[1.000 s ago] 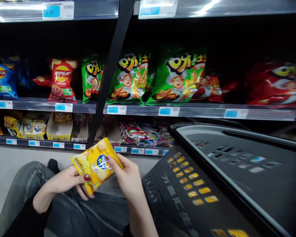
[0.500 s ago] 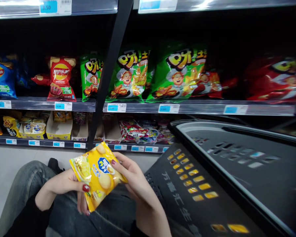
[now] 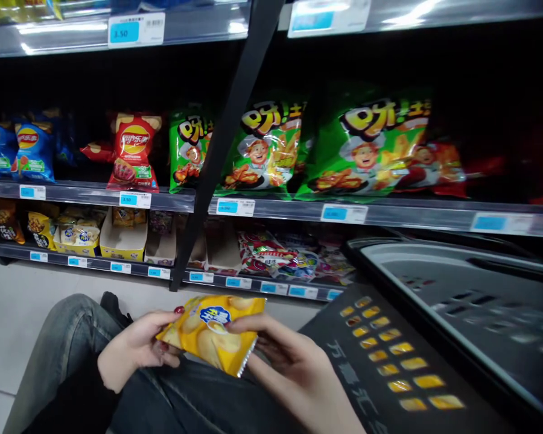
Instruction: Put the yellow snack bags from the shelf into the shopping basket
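A small yellow chip bag (image 3: 215, 331) with a blue logo lies nearly flat between both hands, above my jeans-clad lap. My left hand (image 3: 138, 346) grips its left end, thumb and fingers closed around the edge. My right hand (image 3: 289, 364) holds the right end from below, thumb on top of the bag. Both hands are low in the view, in front of the bottom shelf.
A dark plastic shopping basket (image 3: 434, 337) fills the lower right, close to my right hand. Store shelves (image 3: 298, 211) ahead carry green (image 3: 262, 150), red (image 3: 133, 150) and blue (image 3: 31, 150) chip bags, with boxed snacks (image 3: 122, 238) on the lowest shelf. Pale floor (image 3: 13, 301) lies to the left.
The yellow bag has been turned from upright to nearly flat and sits lower. My right hand has slid under its right end. The view has shifted slightly left.
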Available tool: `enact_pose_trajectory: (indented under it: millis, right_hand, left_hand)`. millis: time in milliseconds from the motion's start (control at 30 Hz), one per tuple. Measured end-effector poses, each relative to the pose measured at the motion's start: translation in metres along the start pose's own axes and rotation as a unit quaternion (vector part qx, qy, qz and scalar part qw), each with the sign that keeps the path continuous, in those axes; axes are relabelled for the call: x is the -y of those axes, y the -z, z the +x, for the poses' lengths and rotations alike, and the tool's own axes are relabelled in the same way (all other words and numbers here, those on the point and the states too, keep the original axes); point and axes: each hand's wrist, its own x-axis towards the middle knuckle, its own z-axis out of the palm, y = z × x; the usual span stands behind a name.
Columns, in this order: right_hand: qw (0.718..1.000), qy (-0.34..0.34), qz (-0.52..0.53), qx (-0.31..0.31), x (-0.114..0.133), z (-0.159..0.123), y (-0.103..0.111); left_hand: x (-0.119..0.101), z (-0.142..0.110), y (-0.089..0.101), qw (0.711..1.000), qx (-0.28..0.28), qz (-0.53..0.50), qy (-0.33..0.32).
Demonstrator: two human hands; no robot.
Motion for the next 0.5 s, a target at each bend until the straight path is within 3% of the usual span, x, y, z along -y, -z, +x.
enact_pose_trajectory:
  millis: [167, 300, 333, 367, 433, 500]
  right_hand:
    - [0.994, -0.039, 0.106, 0.003, -0.011, 0.002, 0.003]
    - [0.994, -0.047, 0.074, -0.065, -0.016, 0.012, 0.0]
    - [0.992, -0.046, 0.076, -0.084, -0.014, 0.013, -0.002]
    - [0.99, -0.046, 0.087, -0.098, -0.01, 0.012, -0.003]
    - [0.99, -0.046, 0.098, -0.086, 0.002, 0.009, -0.003]
    - [0.997, -0.058, 0.054, -0.023, 0.017, 0.001, 0.001]
  left_hand:
    - [0.001, -0.002, -0.004, 0.977, -0.071, 0.096, -0.176]
    - [-0.006, -0.016, -0.006, 0.932, -0.099, 0.204, -0.283]
    - [-0.006, -0.021, -0.006, 0.906, -0.102, 0.262, -0.316]
    - [-0.005, -0.025, -0.005, 0.857, -0.106, 0.35, -0.363]
    - [0.0, -0.034, 0.0, 0.721, -0.09, 0.521, -0.449]
    - [0.007, -0.039, 0.009, 0.624, -0.058, 0.598, -0.499]
